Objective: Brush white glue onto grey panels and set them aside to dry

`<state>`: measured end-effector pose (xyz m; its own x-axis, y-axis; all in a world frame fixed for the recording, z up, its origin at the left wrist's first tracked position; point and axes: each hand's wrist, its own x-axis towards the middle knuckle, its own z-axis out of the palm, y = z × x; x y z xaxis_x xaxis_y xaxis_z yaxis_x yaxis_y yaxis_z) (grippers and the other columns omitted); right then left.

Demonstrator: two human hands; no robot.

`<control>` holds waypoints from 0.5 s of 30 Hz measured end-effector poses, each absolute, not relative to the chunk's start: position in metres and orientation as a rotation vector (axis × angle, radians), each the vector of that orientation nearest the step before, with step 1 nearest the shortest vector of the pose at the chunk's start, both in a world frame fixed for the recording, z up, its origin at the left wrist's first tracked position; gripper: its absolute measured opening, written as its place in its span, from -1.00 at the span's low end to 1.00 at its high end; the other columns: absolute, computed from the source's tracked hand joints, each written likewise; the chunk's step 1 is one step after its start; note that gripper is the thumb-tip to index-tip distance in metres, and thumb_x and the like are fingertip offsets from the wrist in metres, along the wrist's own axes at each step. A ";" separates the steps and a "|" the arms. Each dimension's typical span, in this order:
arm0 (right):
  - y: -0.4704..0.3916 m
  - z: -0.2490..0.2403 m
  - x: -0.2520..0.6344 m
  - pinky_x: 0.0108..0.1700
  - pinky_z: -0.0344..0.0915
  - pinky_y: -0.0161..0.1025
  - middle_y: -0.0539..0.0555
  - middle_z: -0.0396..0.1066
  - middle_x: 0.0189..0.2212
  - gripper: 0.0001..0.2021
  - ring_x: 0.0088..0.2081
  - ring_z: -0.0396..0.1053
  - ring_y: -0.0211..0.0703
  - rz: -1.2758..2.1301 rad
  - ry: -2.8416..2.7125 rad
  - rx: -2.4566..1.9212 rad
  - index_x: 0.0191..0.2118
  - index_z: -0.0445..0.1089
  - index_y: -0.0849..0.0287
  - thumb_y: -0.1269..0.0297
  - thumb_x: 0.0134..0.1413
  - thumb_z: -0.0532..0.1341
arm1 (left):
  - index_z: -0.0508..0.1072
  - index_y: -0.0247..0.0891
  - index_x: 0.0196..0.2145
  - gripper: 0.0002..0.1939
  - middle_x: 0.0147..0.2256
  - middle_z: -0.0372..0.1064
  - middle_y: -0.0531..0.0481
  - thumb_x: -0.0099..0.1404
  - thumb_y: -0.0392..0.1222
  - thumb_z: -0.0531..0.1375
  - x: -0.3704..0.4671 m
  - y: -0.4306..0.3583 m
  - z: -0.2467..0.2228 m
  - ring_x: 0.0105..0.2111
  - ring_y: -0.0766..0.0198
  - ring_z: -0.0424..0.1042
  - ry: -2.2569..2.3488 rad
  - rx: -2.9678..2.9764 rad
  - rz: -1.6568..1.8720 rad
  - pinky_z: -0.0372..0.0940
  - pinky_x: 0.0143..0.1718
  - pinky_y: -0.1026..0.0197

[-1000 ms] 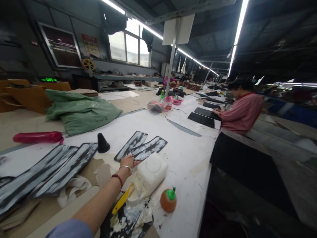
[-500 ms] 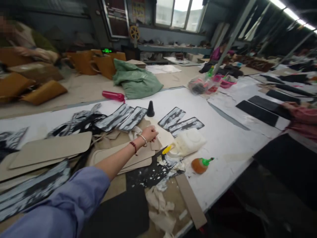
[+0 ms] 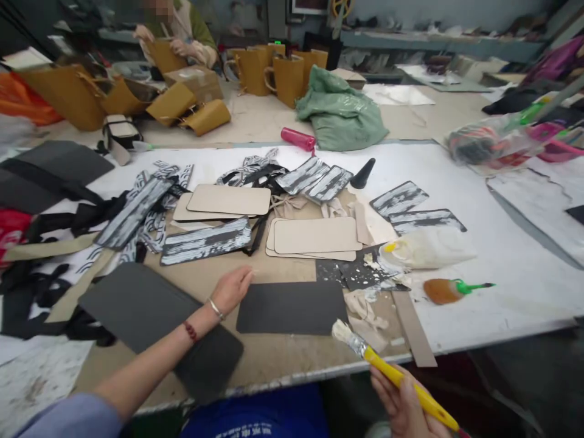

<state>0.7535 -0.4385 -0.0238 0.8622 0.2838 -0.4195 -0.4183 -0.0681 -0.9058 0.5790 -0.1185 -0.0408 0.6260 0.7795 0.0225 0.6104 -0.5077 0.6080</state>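
My left hand (image 3: 233, 292) is closed, its fingertips pressed together by the upper left corner of a dark grey rectangular panel (image 3: 292, 308). Whatever they may pinch is too small to make out. Beneath that forearm lie larger dark panels (image 3: 150, 304). At the table's near edge, my right hand (image 3: 404, 398) grips a paintbrush (image 3: 387, 368) by its yellow handle; whitish paste coats the bristles, which point toward the dark panel's right end. Beyond the panel is a stack of beige rounded panels (image 3: 314, 236). To its right, a white plastic container (image 3: 433, 248) lies on its side, smeared with paste.
An orange bottle with a green nozzle (image 3: 441, 291) lies on the right, near a beige strip (image 3: 413, 328). White-streaked dark pieces (image 3: 205, 241) and black scraps (image 3: 50, 243) spread leftward. Behind are a green sack (image 3: 342, 112), a pink cylinder (image 3: 297, 139) and a co-worker (image 3: 182, 36) handling brown bags.
The view has swung left and down. My left hand has moved back from beside the beige panels to the dark panel. My right hand with the brush has come into view.
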 end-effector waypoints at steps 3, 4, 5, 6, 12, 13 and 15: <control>-0.411 -0.023 0.738 -0.17 0.43 -0.04 0.23 0.47 -0.33 -0.51 -0.25 0.44 0.07 0.597 0.121 -1.491 -0.18 0.28 0.35 0.05 -0.15 0.31 | 0.39 -0.26 -0.17 -0.72 -0.19 0.40 -0.14 0.25 -0.22 -0.05 0.535 -0.154 -0.063 -0.15 0.19 0.37 0.871 2.470 0.436 0.27 -0.06 0.10; -0.401 -0.023 0.732 -0.17 0.43 -0.07 0.22 0.47 -0.33 -0.51 -0.26 0.44 0.05 0.607 0.107 -1.500 -0.18 0.28 0.37 0.06 -0.14 0.30 | 0.37 -0.26 -0.13 -0.71 -0.14 0.38 -0.15 0.25 -0.25 -0.05 0.526 -0.163 -0.068 -0.11 0.18 0.35 0.810 2.513 0.420 0.26 -0.03 0.08; -0.390 -0.022 0.726 -0.17 0.43 -0.09 0.22 0.47 -0.34 -0.51 -0.27 0.45 0.03 0.616 0.086 -1.510 -0.18 0.29 0.38 0.05 -0.13 0.30 | 0.36 -0.25 -0.10 -0.70 -0.09 0.36 -0.16 0.25 -0.27 -0.04 0.519 -0.171 -0.073 -0.06 0.17 0.32 0.765 2.550 0.396 0.26 0.00 0.06; -0.380 -0.022 0.720 -0.17 0.43 -0.11 0.21 0.48 -0.35 -0.50 -0.28 0.45 0.02 0.631 0.059 -1.519 -0.18 0.29 0.39 0.04 -0.13 0.29 | 0.34 -0.25 -0.07 -0.69 -0.04 0.31 -0.17 0.24 -0.28 -0.02 0.515 -0.177 -0.076 -0.01 0.15 0.28 0.732 2.578 0.374 0.24 0.02 0.03; -0.318 -0.029 0.695 -0.20 0.43 -0.15 0.18 0.48 -0.38 -0.47 -0.29 0.45 -0.02 0.717 -0.139 -1.534 -0.18 0.30 0.38 -0.02 -0.13 0.26 | 0.25 -0.23 0.03 -0.51 0.11 0.15 -0.22 0.12 -0.34 0.15 0.513 -0.186 -0.086 0.15 0.02 0.07 0.647 2.605 0.169 0.13 0.11 -0.10; -0.310 -0.030 0.692 -0.20 0.43 -0.16 0.17 0.48 -0.39 -0.47 -0.30 0.45 -0.02 0.725 -0.167 -1.538 -0.18 0.30 0.38 -0.03 -0.13 0.25 | 0.27 -0.25 0.02 -0.52 0.11 0.16 -0.23 0.11 -0.36 0.15 0.513 -0.186 -0.088 0.15 0.01 0.07 0.646 2.607 0.137 0.12 0.11 -0.10; -0.295 -0.031 0.683 -0.20 0.43 -0.16 0.17 0.48 -0.40 -0.47 -0.30 0.45 -0.04 0.742 -0.218 -1.552 -0.18 0.30 0.39 -0.04 -0.12 0.24 | 0.31 -0.30 -0.02 -0.58 0.08 0.20 -0.26 0.13 -0.40 0.12 0.512 -0.188 -0.092 0.13 0.00 0.11 0.658 2.615 0.085 0.12 0.11 -0.09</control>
<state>0.6832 -0.2952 -0.0306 0.7685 0.5534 -0.3212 -0.2914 -0.1441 -0.9457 0.5119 -0.1877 -0.0924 0.8849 0.4635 -0.0468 0.4365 -0.7900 0.4305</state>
